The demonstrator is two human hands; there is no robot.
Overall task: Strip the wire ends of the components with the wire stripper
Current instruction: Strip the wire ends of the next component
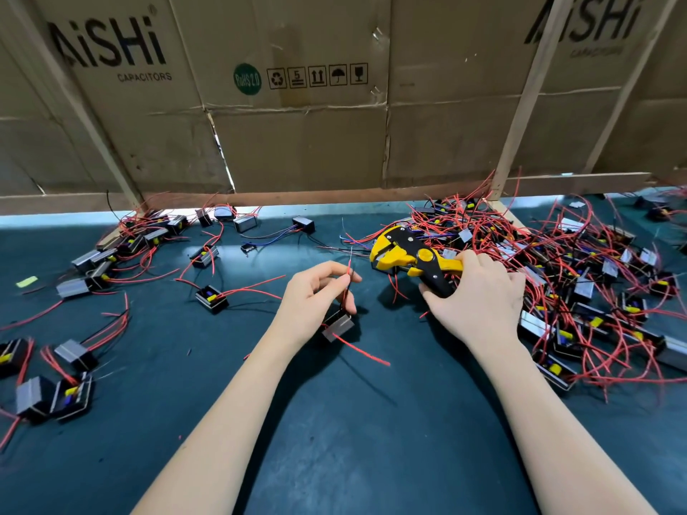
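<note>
Our left hand (316, 291) pinches the limp red wire (348, 271) near its tip (component (337, 325) dangling, light); our right hand (479, 291) grips the wire stripper (412, 256) at three o'clock.

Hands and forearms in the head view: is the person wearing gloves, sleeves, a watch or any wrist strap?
No. The left hand and the right hand are both bare, without gloves, and no rings show. Both forearms are bare as far as the bottom edge of the picture: no sleeve, watch, band or wrist strap is in view.
</note>
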